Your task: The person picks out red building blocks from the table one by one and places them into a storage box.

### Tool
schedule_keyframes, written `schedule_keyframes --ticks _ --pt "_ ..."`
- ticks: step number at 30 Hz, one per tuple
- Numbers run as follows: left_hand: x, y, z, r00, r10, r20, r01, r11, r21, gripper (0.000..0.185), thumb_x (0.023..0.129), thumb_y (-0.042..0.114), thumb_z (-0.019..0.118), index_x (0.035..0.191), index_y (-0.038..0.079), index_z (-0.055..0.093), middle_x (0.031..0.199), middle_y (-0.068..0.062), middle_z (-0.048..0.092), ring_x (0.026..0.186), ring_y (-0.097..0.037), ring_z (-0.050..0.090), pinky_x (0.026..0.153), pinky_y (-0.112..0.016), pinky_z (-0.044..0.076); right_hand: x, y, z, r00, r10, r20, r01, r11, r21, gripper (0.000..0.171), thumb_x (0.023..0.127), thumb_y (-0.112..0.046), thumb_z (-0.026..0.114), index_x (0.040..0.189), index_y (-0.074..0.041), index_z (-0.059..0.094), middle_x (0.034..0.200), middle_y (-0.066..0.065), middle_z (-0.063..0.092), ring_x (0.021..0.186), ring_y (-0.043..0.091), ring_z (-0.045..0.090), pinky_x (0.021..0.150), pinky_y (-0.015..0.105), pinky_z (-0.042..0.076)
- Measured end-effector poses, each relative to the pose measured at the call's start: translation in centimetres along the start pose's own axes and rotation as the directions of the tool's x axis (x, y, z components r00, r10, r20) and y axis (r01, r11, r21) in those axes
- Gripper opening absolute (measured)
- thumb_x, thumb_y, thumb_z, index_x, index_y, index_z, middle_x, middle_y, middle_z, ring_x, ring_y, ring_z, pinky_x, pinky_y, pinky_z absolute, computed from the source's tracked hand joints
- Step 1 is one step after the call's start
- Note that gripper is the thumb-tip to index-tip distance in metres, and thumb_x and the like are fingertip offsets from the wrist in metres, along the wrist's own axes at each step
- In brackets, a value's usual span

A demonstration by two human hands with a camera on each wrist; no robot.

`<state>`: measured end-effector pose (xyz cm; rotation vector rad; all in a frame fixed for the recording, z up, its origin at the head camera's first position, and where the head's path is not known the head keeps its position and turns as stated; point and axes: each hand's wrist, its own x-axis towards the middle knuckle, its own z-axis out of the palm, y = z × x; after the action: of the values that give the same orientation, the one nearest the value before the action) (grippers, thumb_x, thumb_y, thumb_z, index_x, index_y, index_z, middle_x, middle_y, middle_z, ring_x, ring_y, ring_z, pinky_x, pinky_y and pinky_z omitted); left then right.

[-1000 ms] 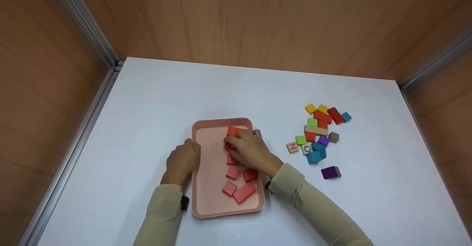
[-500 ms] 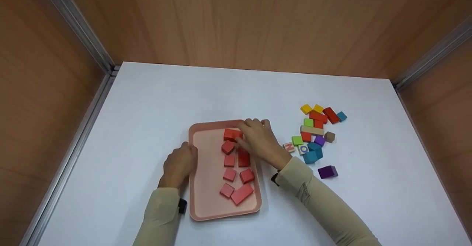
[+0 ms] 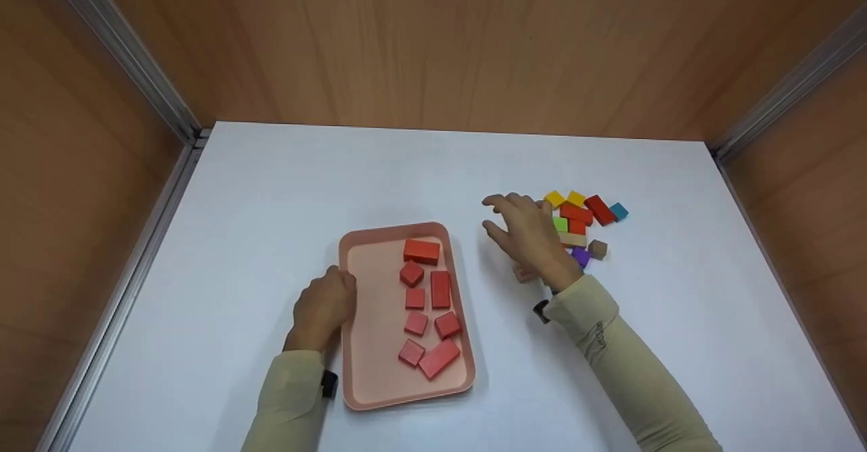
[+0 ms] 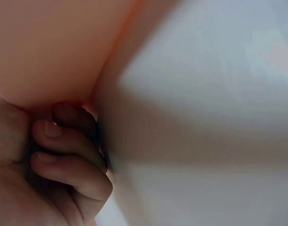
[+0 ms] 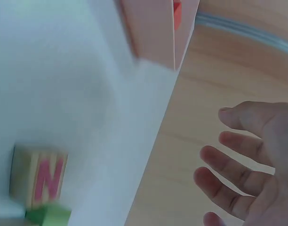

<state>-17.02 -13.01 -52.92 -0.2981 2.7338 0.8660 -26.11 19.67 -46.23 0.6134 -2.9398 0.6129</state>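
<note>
My right hand (image 3: 525,235) hovers empty, fingers spread, over the left edge of the mixed block pile (image 3: 579,225) on the white desk (image 3: 271,181). The red blocks there lie just right of my fingers, the long red block (image 3: 599,209) angled far-left to near-right. My left hand (image 3: 324,306) curls against the pink tray (image 3: 369,343) at its left rim.

White table (image 3: 284,181), wooden walls (image 3: 433,38)

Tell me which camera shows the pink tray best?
The head view: the whole pink tray shows with eight red blocks in it. The left wrist view shows only a blurred edge beside curled fingers; the right wrist view catches one corner.
</note>
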Motion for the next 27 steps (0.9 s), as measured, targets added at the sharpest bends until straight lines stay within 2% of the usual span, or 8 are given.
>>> schedule_keyframes --ticks 3,6,11,16,21,27 --pt "-0.1 0.0 -0.1 1.000 -0.007 0.007 0.007 1.000 -0.006 0.045 0.106 0.029 0.023 0.099 -0.002 0.054 0.071 -0.014 0.054 0.060 -0.029 0.055 0.052 -0.039 0.043 -0.1 2.0 -1.1 0.999 0.045 -0.021 -0.044 0.999 0.009 0.038 0.096 -0.029 0.070 0.131 -0.017 0.061 0.115 0.008 0.066 0.106 0.027 0.059 0.090 0.047 0.033" --pt "-0.1 -0.1 -0.2 1.000 -0.009 0.014 0.009 1.000 -0.007 0.045 0.106 0.029 0.022 0.099 -0.002 0.054 0.071 -0.014 0.053 0.060 -0.029 0.055 0.051 -0.038 0.042 -0.1 4.1 -2.5 0.993 0.111 -0.036 -0.111 0.994 0.009 0.039 0.096 -0.026 0.069 0.133 -0.015 0.060 0.117 0.011 0.066 0.109 0.030 0.058 0.093 0.051 0.033" --pt "-0.1 -0.3 -0.3 0.999 -0.017 0.028 0.017 1.000 -0.017 0.045 0.106 0.029 0.022 0.099 -0.001 0.054 0.071 -0.014 0.054 0.059 -0.028 0.054 0.049 -0.037 0.041 -0.4 7.3 -4.8 0.973 0.223 -0.061 -0.222 0.975 0.022 0.040 0.098 -0.026 0.067 0.134 -0.012 0.059 0.118 0.014 0.064 0.109 0.034 0.057 0.096 0.057 0.030" --pt "-0.1 -0.6 -0.5 0.999 -0.026 0.021 0.027 0.999 -0.025 0.044 0.106 0.030 0.023 0.100 -0.001 0.055 0.070 -0.013 0.054 0.058 -0.027 0.054 0.048 -0.036 0.040 -1.0 9.6 -6.1 0.952 0.298 -0.077 -0.295 0.955 0.041 0.042 0.097 -0.025 0.066 0.136 -0.010 0.058 0.120 0.017 0.063 0.106 0.036 0.057 0.096 0.060 0.028" --pt "-0.4 -0.9 -0.6 0.999 -0.041 0.022 0.042 0.999 -0.023 0.045 0.106 0.031 0.023 0.102 -0.001 0.055 0.070 -0.013 0.054 0.057 -0.027 0.054 0.047 -0.036 0.040 -2.0 11.7 -6.8 0.931 0.358 -0.078 -0.355 0.934 0.043 0.042 0.097 -0.023 0.066 0.136 -0.007 0.056 0.122 0.021 0.061 0.104 0.039 0.056 0.094 0.061 0.028" --pt "-0.7 -1.3 -0.8 1.000 -0.022 0.004 0.022 0.999 -0.033 0.045 0.106 0.030 0.024 0.097 0.000 0.056 0.068 -0.012 0.054 0.056 -0.026 0.053 0.048 -0.036 0.041 -3.4 14.1 -7.8 0.918 0.369 -0.144 -0.370 0.929 0.022 0.039 0.098 -0.018 0.064 0.133 -0.003 0.057 0.118 0.025 0.061 0.103 0.042 0.055 0.088 0.063 0.028"
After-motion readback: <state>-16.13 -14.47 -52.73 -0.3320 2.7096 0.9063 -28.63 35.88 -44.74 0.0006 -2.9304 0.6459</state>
